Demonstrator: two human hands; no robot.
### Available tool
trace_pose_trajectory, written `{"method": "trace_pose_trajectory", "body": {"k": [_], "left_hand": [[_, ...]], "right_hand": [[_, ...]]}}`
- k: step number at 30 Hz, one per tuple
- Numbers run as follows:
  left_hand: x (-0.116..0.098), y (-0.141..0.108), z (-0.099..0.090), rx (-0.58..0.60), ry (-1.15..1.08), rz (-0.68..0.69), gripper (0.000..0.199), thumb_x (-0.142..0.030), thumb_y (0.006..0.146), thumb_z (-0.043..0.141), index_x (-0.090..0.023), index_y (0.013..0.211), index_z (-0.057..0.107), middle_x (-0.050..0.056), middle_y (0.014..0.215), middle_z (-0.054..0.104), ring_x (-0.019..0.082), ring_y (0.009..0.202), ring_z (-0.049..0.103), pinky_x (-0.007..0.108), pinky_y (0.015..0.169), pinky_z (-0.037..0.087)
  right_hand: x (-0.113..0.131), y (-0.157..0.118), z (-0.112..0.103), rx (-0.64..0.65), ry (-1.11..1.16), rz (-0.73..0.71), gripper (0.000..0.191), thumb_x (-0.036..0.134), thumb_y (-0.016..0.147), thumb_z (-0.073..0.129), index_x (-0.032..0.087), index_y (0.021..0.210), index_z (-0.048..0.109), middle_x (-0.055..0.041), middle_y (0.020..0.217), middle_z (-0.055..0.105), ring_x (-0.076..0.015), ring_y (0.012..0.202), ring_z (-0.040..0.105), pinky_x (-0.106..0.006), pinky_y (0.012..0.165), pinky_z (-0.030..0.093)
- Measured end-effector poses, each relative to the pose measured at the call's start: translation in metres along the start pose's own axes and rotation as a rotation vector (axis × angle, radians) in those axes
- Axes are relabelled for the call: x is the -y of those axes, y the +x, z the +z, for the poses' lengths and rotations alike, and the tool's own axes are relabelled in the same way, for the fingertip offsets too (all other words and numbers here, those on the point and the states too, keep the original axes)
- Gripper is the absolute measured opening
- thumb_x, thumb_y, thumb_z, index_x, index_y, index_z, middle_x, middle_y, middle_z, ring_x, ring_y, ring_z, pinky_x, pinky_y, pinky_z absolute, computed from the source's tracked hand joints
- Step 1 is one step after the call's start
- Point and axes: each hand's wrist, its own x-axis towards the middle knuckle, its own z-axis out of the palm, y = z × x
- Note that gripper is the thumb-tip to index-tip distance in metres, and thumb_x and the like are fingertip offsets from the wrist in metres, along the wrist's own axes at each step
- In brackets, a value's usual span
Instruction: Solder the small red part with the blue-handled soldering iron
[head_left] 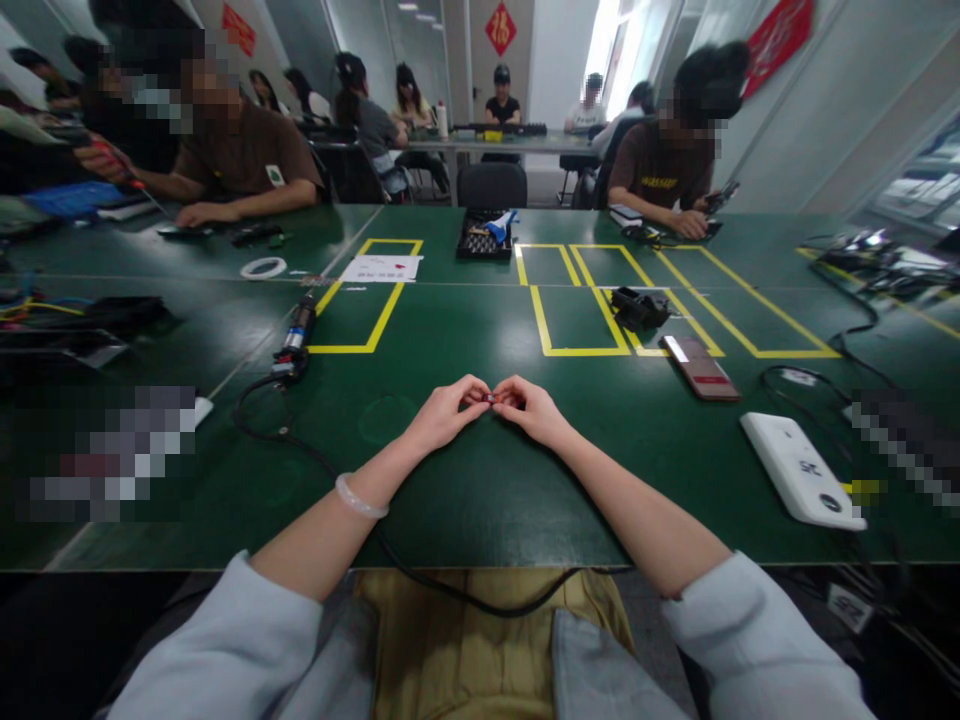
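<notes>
Both hands meet above the green table (480, 500), fingertips almost touching. My left hand (452, 410) is closed in a pinch on a tiny object (490, 398), partly reddish and partly light, too small to name. From the other side my right hand (531, 408) pinches at the same spot, its thumb and index finger pressed together. The fingers hide much of the small thing. A clear bracelet (361, 497) circles my left wrist.
A black cable (315, 455) runs from a cylindrical tool (296, 335) at left to the front edge. Further back stand a black tray (484, 243) and a black part (640, 309). At right lie a phone (701, 370) and a white device (799, 470). Co-workers sit across.
</notes>
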Motion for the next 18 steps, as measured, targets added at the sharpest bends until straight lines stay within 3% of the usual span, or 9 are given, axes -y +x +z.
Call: {"method": "trace_pose_trajectory", "body": {"k": [3,7,11,13,15,17,18], "left_hand": [[-0.001,0.002,-0.014,-0.022,0.023,0.048,0.028,-0.028,0.088,0.05,-0.019,0.111,0.062,0.006,0.11,0.068,0.018,0.098,0.064,0.034,0.092,0.048],[0.013,0.005,-0.062,-0.241,0.115,0.043,0.034,-0.024,0.087,0.038,-0.017,0.098,0.07,0.006,0.113,0.069,0.021,0.11,0.06,0.036,0.104,0.041],[0.056,-0.005,-0.135,-0.447,0.316,-0.147,0.049,-0.031,0.094,0.027,-0.011,0.125,0.06,0.007,0.12,0.066,0.019,0.112,0.057,0.036,0.104,0.039],[0.084,-0.019,-0.173,-0.541,0.551,-0.316,0.052,-0.039,0.093,0.031,-0.006,0.124,0.058,0.011,0.128,0.061,0.023,0.119,0.053,0.038,0.104,0.037],[0.111,-0.035,-0.206,-0.589,0.631,-0.41,0.065,-0.053,0.08,0.052,-0.001,0.119,0.059,0.017,0.125,0.061,0.037,0.124,0.047,0.047,0.103,0.033],[0.133,-0.052,-0.23,-0.601,0.709,-0.523,0.073,-0.068,0.063,0.061,-0.007,0.103,0.063,0.012,0.11,0.066,0.042,0.125,0.044,0.048,0.1,0.034],[0.142,-0.059,-0.237,-0.565,0.656,-0.516,0.07,-0.071,0.057,0.064,-0.01,0.093,0.062,0.009,0.099,0.068,0.042,0.124,0.045,0.048,0.099,0.034]], "right_hand": [[0.002,0.0,-0.001,-0.026,-0.022,0.01,0.021,0.032,0.079,0.065,0.018,0.093,0.058,0.0029,0.071,0.056,-0.0105,0.061,0.05,-0.024,0.06,0.042],[0.005,-0.001,-0.001,-0.043,-0.033,0.025,0.021,0.031,0.078,0.065,0.018,0.092,0.058,0.0037,0.068,0.053,-0.0106,0.06,0.049,-0.025,0.06,0.041],[0.007,-0.001,-0.001,-0.034,-0.045,0.042,0.021,0.032,0.078,0.065,0.019,0.092,0.058,0.0039,0.068,0.053,-0.0108,0.06,0.049,-0.025,0.061,0.041],[0.007,-0.001,-0.001,-0.034,-0.05,0.05,0.021,0.033,0.078,0.065,0.019,0.091,0.058,0.0039,0.068,0.053,-0.0109,0.06,0.049,-0.025,0.06,0.041],[0.005,-0.001,-0.002,-0.035,-0.048,0.052,0.021,0.033,0.078,0.065,0.018,0.091,0.058,0.0038,0.068,0.054,-0.011,0.06,0.05,-0.025,0.06,0.041],[0.003,-0.001,-0.001,-0.033,-0.043,0.047,0.021,0.032,0.078,0.064,0.018,0.092,0.058,0.0036,0.068,0.054,-0.011,0.06,0.05,-0.025,0.061,0.041],[0.002,0.0,-0.001,-0.031,-0.041,0.043,0.021,0.032,0.078,0.065,0.018,0.092,0.058,0.0034,0.069,0.054,-0.011,0.06,0.05,-0.025,0.061,0.042]]}}
